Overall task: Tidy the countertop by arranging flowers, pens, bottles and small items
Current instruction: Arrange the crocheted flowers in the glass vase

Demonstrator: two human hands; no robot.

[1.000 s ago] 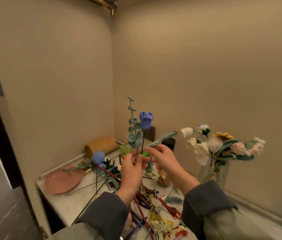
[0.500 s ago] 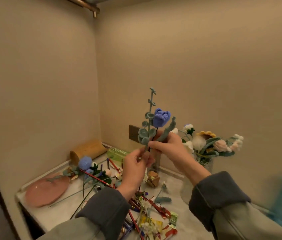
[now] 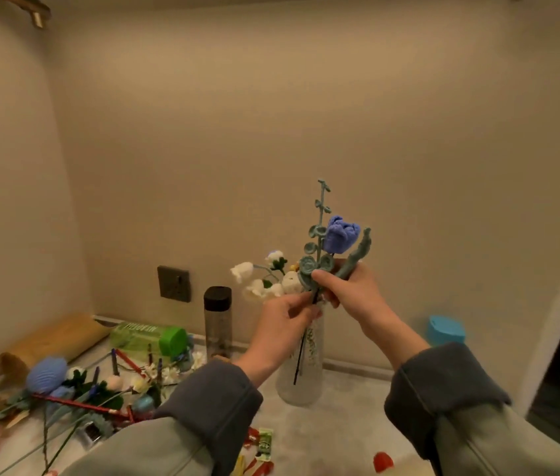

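Blue flower [image 3: 340, 235], sprig [image 3: 316, 250], leaf [image 3: 357, 257]: bunched upright above vase [image 3: 300, 376], well above table [image 3: 340, 427].
Right hand [image 3: 350, 288]: fingers [image 3: 323, 277] clenched round the stems, just under the heads.
Left hand [image 3: 283, 319]: fingers [image 3: 300, 301] pinching the dark stem lower down, just beside right hand.
Vase: upright on table, holding white flowers [image 3: 259, 281].
Left of vase: black-capped bottle [image 3: 217, 321] standing, green bottle [image 3: 146, 338] lying, loose flowers [image 3: 46, 374], pens [image 3: 79, 403].
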